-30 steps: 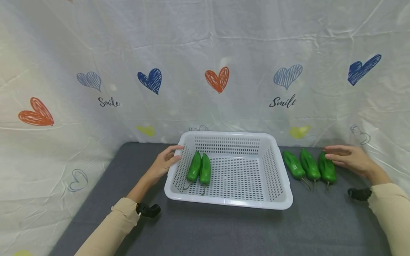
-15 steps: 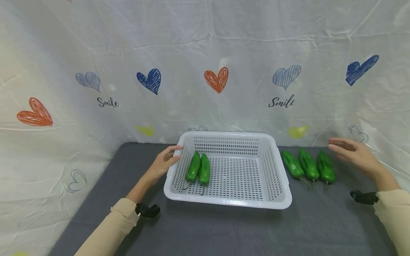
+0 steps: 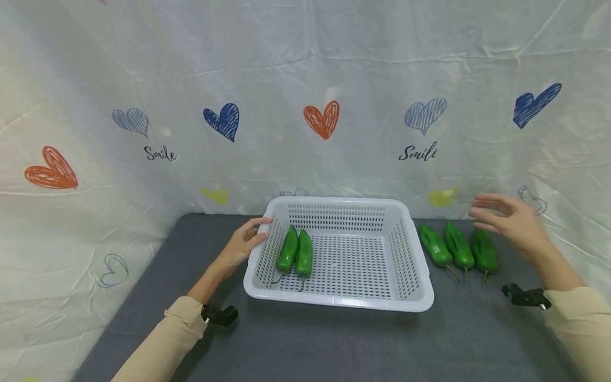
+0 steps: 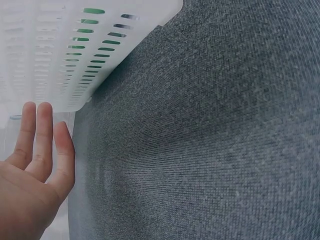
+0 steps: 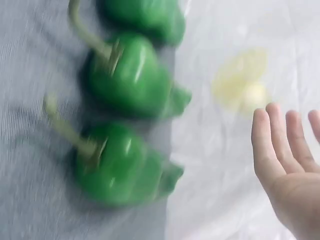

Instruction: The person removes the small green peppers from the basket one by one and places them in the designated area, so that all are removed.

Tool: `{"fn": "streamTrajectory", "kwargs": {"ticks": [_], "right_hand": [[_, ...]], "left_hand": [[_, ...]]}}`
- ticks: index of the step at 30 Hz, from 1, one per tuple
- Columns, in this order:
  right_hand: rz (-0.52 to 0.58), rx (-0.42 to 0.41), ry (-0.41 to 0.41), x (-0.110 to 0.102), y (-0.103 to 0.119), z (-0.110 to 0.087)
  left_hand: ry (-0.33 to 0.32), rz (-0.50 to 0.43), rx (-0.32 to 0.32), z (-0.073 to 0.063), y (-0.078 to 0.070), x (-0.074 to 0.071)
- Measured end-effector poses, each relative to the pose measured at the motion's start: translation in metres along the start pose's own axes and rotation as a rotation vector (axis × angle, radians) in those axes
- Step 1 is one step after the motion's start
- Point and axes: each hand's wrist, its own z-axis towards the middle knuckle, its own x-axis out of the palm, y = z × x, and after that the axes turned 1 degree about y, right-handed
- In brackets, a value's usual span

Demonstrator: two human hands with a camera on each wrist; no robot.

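My left hand [image 3: 241,244] rests at the left rim of a white perforated plastic basket [image 3: 334,305], index finger and thumb touching the edge. In the left wrist view, the visible fingers [image 4: 45,135] of that hand extend towards the basket's outer wall. Two green peppers [image 3: 304,254] lie side by side at the left inside the basket. Three more green peppers [image 3: 458,246] lie in a row right of it, stems towards me. Raised above and behind the rightmost pepper [image 5: 122,165], my right hand [image 3: 515,225] holds nothing, its fingers apart from the peppers.
Dark grey cloth [image 3: 334,345] covers the table. Right behind the basket and peppers hangs a white curtain [image 3: 267,69] printed with hearts and "Smile". Each wrist wears a black strapped device [image 3: 220,314].
My right hand first lifts off the rightmost pepper to the right, then moves back left and higher over it. My left hand stays at the basket rim, and the peppers keep their places.
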Motion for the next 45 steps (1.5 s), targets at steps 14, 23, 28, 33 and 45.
{"fn": "streamTrajectory", "kwargs": {"ticks": [14, 23, 28, 33, 45], "right_hand": [[-0.113, 0.007, 0.108, 0.063, 0.037, 0.013], [-0.136, 0.040, 0.127, 0.102, 0.059, 0.030], [-0.059, 0.023, 0.170, 0.120, 0.067, 0.041], [-0.049, 0.005, 0.226, 0.139, 0.074, 0.050], [0.048, 0.050, 0.358, 0.190, 0.075, 0.068]], "left_hand": [[0.003, -0.012, 0.009, 0.000, -0.002, 0.000], [0.003, -0.014, 0.011, 0.000, 0.000, 0.000], [0.001, -0.007, 0.003, 0.000, 0.000, 0.000], [0.003, -0.004, 0.004, 0.000, -0.001, 0.000], [-0.002, -0.010, 0.005, 0.000, 0.000, 0.000]]}}
